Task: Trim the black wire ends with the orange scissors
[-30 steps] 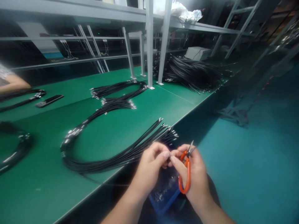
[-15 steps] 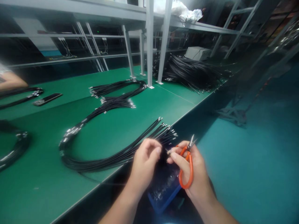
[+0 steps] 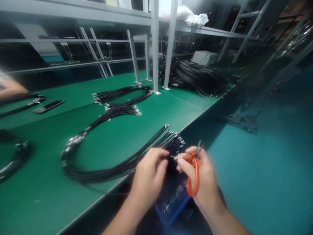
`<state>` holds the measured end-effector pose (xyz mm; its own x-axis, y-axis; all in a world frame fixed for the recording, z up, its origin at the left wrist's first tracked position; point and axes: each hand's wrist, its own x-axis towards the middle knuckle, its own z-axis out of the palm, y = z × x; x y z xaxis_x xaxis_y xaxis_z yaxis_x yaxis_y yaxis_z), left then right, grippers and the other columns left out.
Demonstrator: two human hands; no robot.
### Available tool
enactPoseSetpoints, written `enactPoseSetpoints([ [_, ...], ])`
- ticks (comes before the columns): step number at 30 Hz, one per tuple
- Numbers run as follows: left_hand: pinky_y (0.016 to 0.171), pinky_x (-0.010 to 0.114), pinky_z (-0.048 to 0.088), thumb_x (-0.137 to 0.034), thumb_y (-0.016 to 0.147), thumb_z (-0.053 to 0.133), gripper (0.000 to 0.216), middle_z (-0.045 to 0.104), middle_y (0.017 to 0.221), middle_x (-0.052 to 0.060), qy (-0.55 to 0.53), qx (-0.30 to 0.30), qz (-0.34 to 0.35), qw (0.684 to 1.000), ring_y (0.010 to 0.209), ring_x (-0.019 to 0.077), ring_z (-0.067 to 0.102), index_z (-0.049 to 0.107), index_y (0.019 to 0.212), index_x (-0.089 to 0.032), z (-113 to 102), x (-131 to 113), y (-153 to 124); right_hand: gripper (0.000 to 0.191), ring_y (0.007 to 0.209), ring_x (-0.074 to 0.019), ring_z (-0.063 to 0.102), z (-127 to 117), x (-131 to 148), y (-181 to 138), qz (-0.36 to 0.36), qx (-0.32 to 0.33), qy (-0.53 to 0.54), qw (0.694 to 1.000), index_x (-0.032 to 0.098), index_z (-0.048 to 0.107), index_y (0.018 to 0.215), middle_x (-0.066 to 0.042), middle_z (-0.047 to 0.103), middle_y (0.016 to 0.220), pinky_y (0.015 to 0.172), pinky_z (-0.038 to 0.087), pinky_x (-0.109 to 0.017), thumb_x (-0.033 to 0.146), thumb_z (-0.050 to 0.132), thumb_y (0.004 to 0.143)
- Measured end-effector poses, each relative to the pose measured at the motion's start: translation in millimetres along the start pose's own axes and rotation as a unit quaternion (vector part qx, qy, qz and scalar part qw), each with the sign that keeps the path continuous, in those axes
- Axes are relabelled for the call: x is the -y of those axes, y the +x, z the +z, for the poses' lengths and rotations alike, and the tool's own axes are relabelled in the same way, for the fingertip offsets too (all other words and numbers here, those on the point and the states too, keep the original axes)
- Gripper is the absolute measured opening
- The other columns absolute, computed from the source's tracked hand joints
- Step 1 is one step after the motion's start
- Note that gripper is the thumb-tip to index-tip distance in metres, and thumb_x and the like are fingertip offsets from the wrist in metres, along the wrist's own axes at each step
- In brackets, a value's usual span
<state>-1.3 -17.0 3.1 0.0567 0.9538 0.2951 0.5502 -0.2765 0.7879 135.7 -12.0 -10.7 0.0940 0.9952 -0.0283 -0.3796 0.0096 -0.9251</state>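
Observation:
My right hand (image 3: 199, 176) holds orange-handled scissors (image 3: 194, 174) against its palm, blades pointing up and slightly parted. Its thumb and forefinger pinch a small pale tip (image 3: 174, 158) facing the other hand. My left hand (image 3: 151, 176) is closed in a pinch close by, at what looks like the end of a black cable; its fingers hide most of it. Beside and behind the hands, a bundle of black cables (image 3: 102, 174) with silvery ends curves over the green table (image 3: 49, 202) to its edge. Below sits a blue bin (image 3: 168, 218) with small clear bits inside.
More cable bundles (image 3: 122, 109) lie farther back, and a large black cable pile (image 3: 200, 78) sits beyond the metal posts (image 3: 156, 49). A phone (image 3: 49, 106) rests at left near another person's arm (image 3: 13, 88). A shelf spans the table above.
My left hand has tilted a little, and its fingertips sit closer to the right hand's pinch. The scissors have turned slightly in my right hand. The view has shifted a little.

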Motion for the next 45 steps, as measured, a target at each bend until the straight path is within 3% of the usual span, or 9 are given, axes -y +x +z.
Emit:
enactPoseSetpoints([
  [3,0.067,0.024,0.044,-0.019,0.082,0.059,0.01,0.065,0.084,0.001,-0.101,0.065,-0.062,0.991,0.074,0.0154,0.059,0.062,0.092,-0.021,4.1,-4.1,-1.6,0.027,0.065,-0.0085,0.061,2.4,3.1,0.5,-0.012,-0.004,-0.005,1.0,0.025,0.051,0.088,0.007,0.065,0.072,0.065,0.049,-0.019,0.016,0.072,0.075],
  [10,0.049,0.019,0.037,-0.024,0.078,0.065,0.013,0.052,0.056,-0.005,-0.25,0.067,-0.166,0.952,0.049,0.0081,0.046,0.057,0.07,-0.016,9.2,2.5,-1.0,0.021,0.071,-0.0112,0.063,-3.3,4.8,-2.9,-0.144,-0.017,-0.161,0.976,0.026,0.054,0.094,0.001,0.069,0.089,0.064,0.051,-0.022,0.016,0.064,0.079],
  [15,0.046,0.017,0.035,-0.024,0.076,0.067,0.016,0.05,0.054,-0.005,-0.277,0.076,-0.168,0.943,0.047,0.0066,0.043,0.057,0.068,-0.015,5.9,1.2,0.5,0.023,0.068,-0.0122,0.062,-6.3,-1.4,-2.0,-0.255,0.003,-0.265,0.93,0.026,0.058,0.096,0.001,0.068,0.087,0.061,0.051,-0.023,0.012,0.063,0.078],
  [21,0.047,0.017,0.038,-0.025,0.08,0.063,0.01,0.056,0.061,-0.003,-0.266,0.067,-0.152,0.949,0.049,0.0063,0.045,0.066,0.077,-0.015,7.0,-4.2,-4.0,0.027,0.071,-0.0149,0.066,-5.3,-4.0,-1.2,-0.435,-0.005,-0.38,0.817,0.023,0.058,0.099,0.0,0.069,0.08,0.068,0.051,-0.026,0.007,0.063,0.078],
  [24,0.046,0.016,0.038,-0.025,0.081,0.062,0.012,0.059,0.063,-0.002,-0.285,0.037,-0.154,0.945,0.048,0.0056,0.046,0.066,0.075,-0.015,7.9,-5.0,-5.1,0.029,0.069,-0.0155,0.065,-5.8,-7.7,-0.5,-0.46,-0.027,-0.392,0.796,0.023,0.056,0.1,0.0,0.067,0.078,0.066,0.051,-0.027,0.006,0.062,0.078],
  [29,0.046,0.014,0.039,-0.023,0.079,0.066,0.008,0.063,0.067,-0.001,-0.338,-0.01,-0.171,0.925,0.046,0.0037,0.048,0.066,0.08,-0.015,6.4,1.7,-1.4,0.033,0.073,-0.0164,0.064,-12.4,-10.9,-7.6,-0.346,-0.055,-0.388,0.852,0.025,0.054,0.104,-0.002,0.065,0.085,0.066,0.052,-0.026,0.009,0.061,0.076],
  [35,0.048,0.015,0.043,-0.023,0.073,0.072,0.012,0.064,0.069,-0.001,-0.364,-0.041,-0.184,0.912,0.049,0.0044,0.052,0.063,0.076,-0.015,6.6,7.3,-0.3,0.045,0.078,-0.0168,0.064,-16.6,1.3,-32.4,-0.026,0.108,-0.225,0.968,0.027,0.05,0.115,-0.001,0.062,0.089,0.071,0.052,-0.029,0.012,0.062,0.074],
  [39,0.051,0.017,0.046,-0.022,0.075,0.071,0.008,0.066,0.073,0.0,-0.343,-0.06,-0.168,0.922,0.051,0.0059,0.055,0.067,0.078,-0.016,8.8,6.1,-1.1,0.026,0.064,-0.0123,0.058,-11.9,5.5,-33.2,0.122,0.145,-0.088,0.978,0.022,0.05,0.093,0.003,0.06,0.073,0.061,0.047,-0.025,0.013,0.065,0.073],
  [45,0.053,0.016,0.047,-0.018,0.075,0.07,0.002,0.067,0.07,-0.001,-0.314,-0.07,-0.153,0.934,0.053,0.0065,0.056,0.07,0.077,-0.017,12.3,3.7,-3.5,0.019,0.039,-0.0048,0.041,-3.1,3.0,-21.9,0.232,0.127,-0.063,0.962,0.019,0.049,0.078,0.005,0.057,0.057,0.037,0.029,-0.017,0.018,0.067,0.073],
])
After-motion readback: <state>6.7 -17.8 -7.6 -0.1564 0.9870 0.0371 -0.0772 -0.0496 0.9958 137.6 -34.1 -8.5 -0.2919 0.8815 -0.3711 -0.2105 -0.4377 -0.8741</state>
